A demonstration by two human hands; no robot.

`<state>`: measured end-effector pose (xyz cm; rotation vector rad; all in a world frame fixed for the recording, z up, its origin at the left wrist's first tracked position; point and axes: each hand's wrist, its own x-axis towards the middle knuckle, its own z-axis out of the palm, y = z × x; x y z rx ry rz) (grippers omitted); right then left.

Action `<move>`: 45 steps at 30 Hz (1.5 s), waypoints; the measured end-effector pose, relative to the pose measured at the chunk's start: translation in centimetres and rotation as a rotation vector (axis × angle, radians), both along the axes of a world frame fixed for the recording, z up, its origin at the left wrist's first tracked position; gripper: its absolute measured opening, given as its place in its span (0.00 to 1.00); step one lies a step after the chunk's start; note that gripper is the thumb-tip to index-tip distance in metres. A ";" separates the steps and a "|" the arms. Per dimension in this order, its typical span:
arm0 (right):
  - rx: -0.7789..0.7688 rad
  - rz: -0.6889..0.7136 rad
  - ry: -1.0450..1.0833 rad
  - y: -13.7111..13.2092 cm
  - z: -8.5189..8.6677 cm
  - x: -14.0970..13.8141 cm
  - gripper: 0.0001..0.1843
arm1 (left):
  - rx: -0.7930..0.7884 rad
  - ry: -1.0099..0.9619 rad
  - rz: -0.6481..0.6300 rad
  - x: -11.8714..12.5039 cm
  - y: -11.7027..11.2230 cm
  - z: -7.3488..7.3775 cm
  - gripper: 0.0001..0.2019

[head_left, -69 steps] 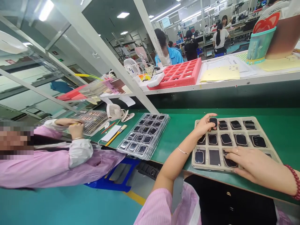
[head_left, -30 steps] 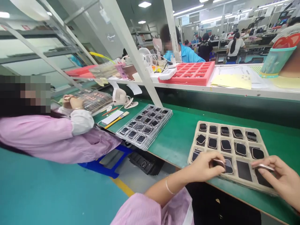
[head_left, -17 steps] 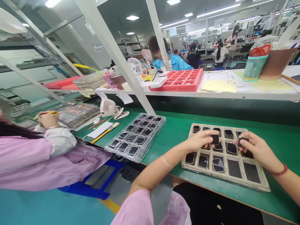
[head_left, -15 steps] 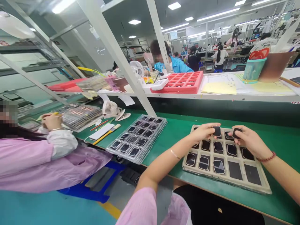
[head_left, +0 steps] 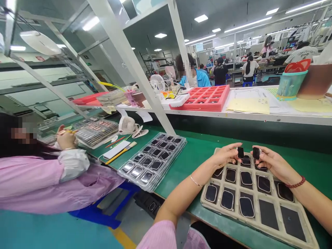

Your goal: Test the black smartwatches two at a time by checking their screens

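Note:
Between the fingers of my left hand (head_left: 228, 154) is a small dark watch face (head_left: 240, 152) with rounded corners. My right hand (head_left: 275, 162) pinches a second watch face (head_left: 256, 153), framed by a light metal rim. Both are held up over the far side of a beige compartment tray (head_left: 255, 221). Rimmed watch faces such as this one (head_left: 246, 207) lie in most visible compartments. Two near compartments at the right show only dark liners (head_left: 268, 214). My hands and wrists hide parts of the far row.
Left of the tray stands a stack of clear plastic trays (head_left: 153, 162) with dark watch faces. Beyond it lie a brush (head_left: 121, 153), a white box (head_left: 116, 149) and a small fan (head_left: 128, 125). A co-worker's hand (head_left: 66, 138) is farther left. A shelf (head_left: 249, 116) carries a red divided tray (head_left: 207, 97).
Both watch faces have been raised slightly off the tray and turned more upright. They are now a little closer together. My view has shifted slightly.

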<state>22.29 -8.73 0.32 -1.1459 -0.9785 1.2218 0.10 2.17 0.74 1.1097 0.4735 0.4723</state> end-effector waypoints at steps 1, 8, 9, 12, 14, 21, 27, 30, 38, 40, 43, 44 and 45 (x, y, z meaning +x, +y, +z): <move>0.005 0.010 -0.021 -0.1 0.1 0.0 0.29 | 0.007 0.014 -0.006 -0.2 0.0 0.1 0.45; -0.017 0.117 -0.136 -0.6 -0.1 -0.1 0.31 | 0.057 0.040 -0.013 -0.9 -0.7 -0.2 0.41; -0.033 0.141 -0.130 -0.7 -0.2 -0.2 0.32 | 0.063 0.041 -0.011 -0.8 -0.9 -0.2 0.40; -0.067 0.156 -0.109 -0.7 -0.2 -0.6 0.34 | 0.101 0.048 -0.002 -0.8 -1.2 -0.5 0.33; -0.067 0.118 -0.104 -0.7 -0.2 -0.9 0.32 | 0.138 0.054 -0.006 -0.7 -1.3 -0.7 0.29; 0.004 0.110 -0.229 -0.9 -0.1 -1.1 0.30 | 0.207 0.059 -0.024 -0.2 -1.8 -0.8 0.29; 0.008 0.105 -0.264 -1.1 0.5 -1.2 0.25 | 0.287 0.092 0.021 0.0 -2.4 -0.2 0.26; -0.010 0.104 -0.257 -1.2 0.9 -1.2 0.23 | 0.333 0.153 0.055 0.0 -2.5 0.0 0.20; -0.003 0.075 -0.259 -1.5 1.1 -1.3 0.22 | 0.361 0.185 0.108 0.0 -2.4 0.1 0.18; 0.007 0.073 -0.266 -1.4 1.0 -1.4 0.23 | 0.362 0.183 0.109 0.0 -2.4 0.1 0.22; 0.006 0.080 -0.305 -1.3 0.7 -1.3 0.24 | 0.346 0.178 0.092 0.0 -2.5 -0.1 0.21; 0.009 0.088 -0.321 -1.3 0.6 -1.2 0.24 | 0.338 0.176 0.084 0.0 -2.5 -0.1 0.20; 0.015 0.096 -0.336 -1.3 0.5 -1.2 0.23 | 0.334 0.175 0.078 0.0 -2.5 -0.2 0.19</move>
